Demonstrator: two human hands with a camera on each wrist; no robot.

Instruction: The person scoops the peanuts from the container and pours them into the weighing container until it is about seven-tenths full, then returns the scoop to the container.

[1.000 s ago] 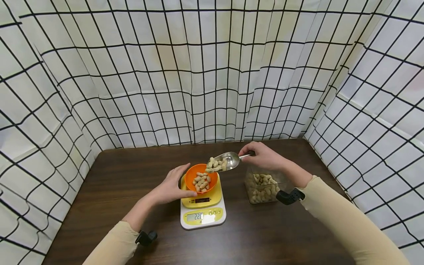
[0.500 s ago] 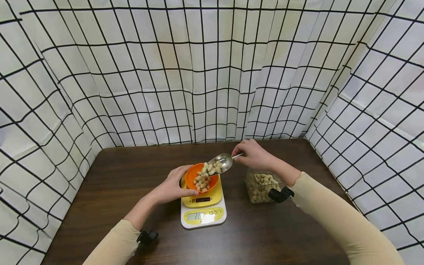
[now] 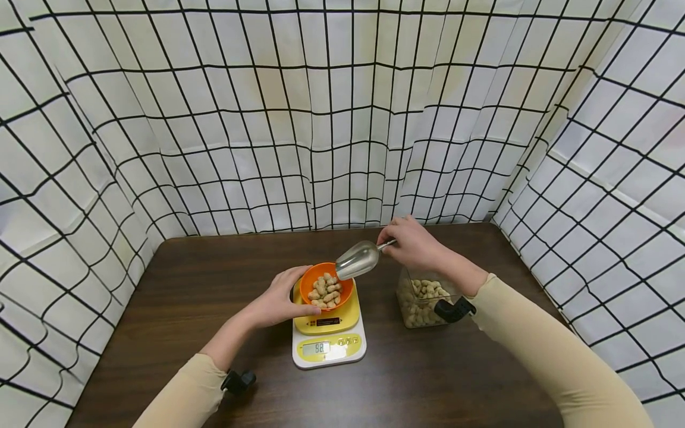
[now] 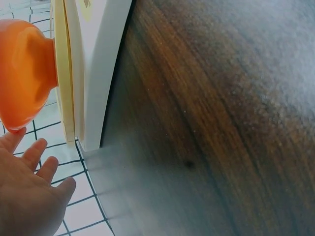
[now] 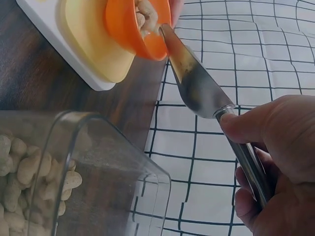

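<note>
My right hand (image 3: 409, 242) grips the handle of a metal scoop (image 3: 357, 260), its mouth tilted down over the right rim of an orange bowl (image 3: 348, 295). The scoop looks bare inside. Peanuts (image 3: 324, 291) in their shells lie heaped in the bowl, which sits on a yellow and white kitchen scale (image 3: 332, 349) with a lit display. At the bowl's left side, my left hand (image 3: 279, 302) spreads thumb and fingers along the rim. The left wrist view has one fingertip touching the orange bowl (image 4: 24, 73), the other fingers extended and apart from it.
A clear plastic container (image 3: 405, 315) of peanuts stands right of the scale, below my right forearm; its wall fills the lower left of the right wrist view. The dark wooden table (image 3: 214, 279) ends at a white curtain behind black grid lines (image 3: 342, 148).
The scoop tipped over the bowl and its peanuts slid in, raising the heap. My right hand moved left, then lifted slightly. The left hand stays nearly still, closer against the rim. The display digits changed.
</note>
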